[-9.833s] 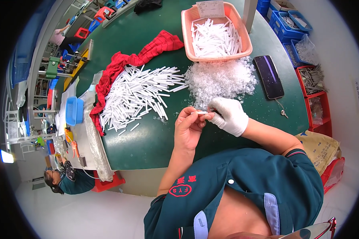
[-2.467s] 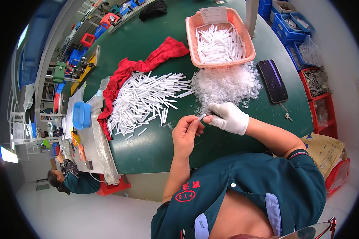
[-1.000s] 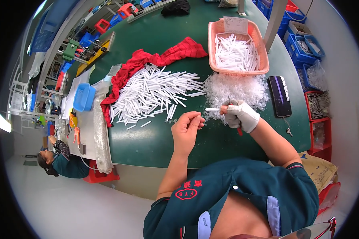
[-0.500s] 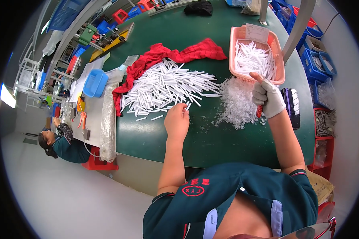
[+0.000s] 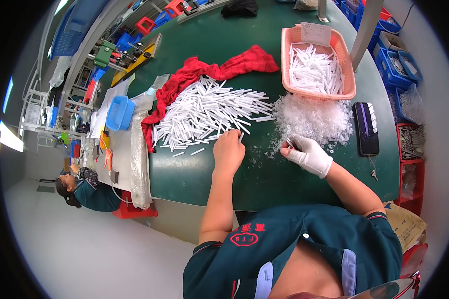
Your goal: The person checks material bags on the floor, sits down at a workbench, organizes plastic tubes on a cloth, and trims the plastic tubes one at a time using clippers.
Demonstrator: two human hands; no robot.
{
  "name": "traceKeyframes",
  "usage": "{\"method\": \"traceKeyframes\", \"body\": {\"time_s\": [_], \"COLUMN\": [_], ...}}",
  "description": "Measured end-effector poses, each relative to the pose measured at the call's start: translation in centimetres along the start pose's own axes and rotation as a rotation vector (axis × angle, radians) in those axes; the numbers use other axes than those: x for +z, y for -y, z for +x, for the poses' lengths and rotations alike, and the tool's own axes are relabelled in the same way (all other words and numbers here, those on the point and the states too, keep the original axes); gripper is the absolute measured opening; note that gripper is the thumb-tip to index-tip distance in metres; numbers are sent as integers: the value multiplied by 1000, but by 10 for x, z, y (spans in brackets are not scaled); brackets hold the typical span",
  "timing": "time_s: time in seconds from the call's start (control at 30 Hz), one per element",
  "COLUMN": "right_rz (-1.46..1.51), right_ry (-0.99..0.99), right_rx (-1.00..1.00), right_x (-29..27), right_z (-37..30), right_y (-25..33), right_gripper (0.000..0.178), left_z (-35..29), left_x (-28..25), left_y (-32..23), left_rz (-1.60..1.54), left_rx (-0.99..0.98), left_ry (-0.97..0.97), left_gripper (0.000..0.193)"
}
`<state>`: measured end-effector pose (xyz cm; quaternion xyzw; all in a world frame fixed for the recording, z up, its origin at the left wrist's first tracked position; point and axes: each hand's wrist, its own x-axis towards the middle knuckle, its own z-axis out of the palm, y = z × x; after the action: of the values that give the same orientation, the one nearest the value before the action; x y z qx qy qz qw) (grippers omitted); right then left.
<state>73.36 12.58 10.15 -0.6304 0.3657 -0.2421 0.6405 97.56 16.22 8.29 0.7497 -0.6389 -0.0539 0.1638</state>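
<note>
My left hand (image 5: 229, 149) is closed at the near edge of a pile of short white tubes (image 5: 204, 112), with one white tube (image 5: 241, 136) pinched at its fingertips. My right hand (image 5: 307, 155), in a white glove that leaves the thumb bare, is closed at the near side of a heap of small clear plastic rings (image 5: 312, 119). It grips a small tool whose red handle shows only in the earlier frame; the fingers now mostly cover it. Behind the rings, a pink basket (image 5: 318, 94) holds more white tubes (image 5: 314, 70) and a paper slip.
A red cloth (image 5: 204, 70) borders the tube pile on the green table (image 5: 194, 184). On the right lies a phone (image 5: 366, 128) with a key. Further left are a blue tray (image 5: 119, 113), an orange-handled tool (image 5: 108, 157) and a seated co-worker (image 5: 92, 192). Blue bins (image 5: 391, 70) line the right.
My right hand has come down and left from near the basket, turning toward my left hand. My left hand has moved slightly right, and the white tube at its fingertips shows more clearly.
</note>
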Motion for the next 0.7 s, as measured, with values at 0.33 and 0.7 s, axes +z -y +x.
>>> {"method": "traceKeyframes", "body": {"time_s": [0.33,0.7], "right_rz": [-54,-79], "right_ry": [-8,-71], "right_rx": [-28,-114], "right_x": [-3,1], "right_z": [-4,-5], "right_y": [-1,-7], "right_gripper": [25,31], "left_z": [-14,-15], "left_x": [-22,-16], "left_y": [-49,-58], "left_rz": [-1314,-1636], "left_rx": [-113,-198], "left_ry": [159,219], "left_gripper": [21,16]}}
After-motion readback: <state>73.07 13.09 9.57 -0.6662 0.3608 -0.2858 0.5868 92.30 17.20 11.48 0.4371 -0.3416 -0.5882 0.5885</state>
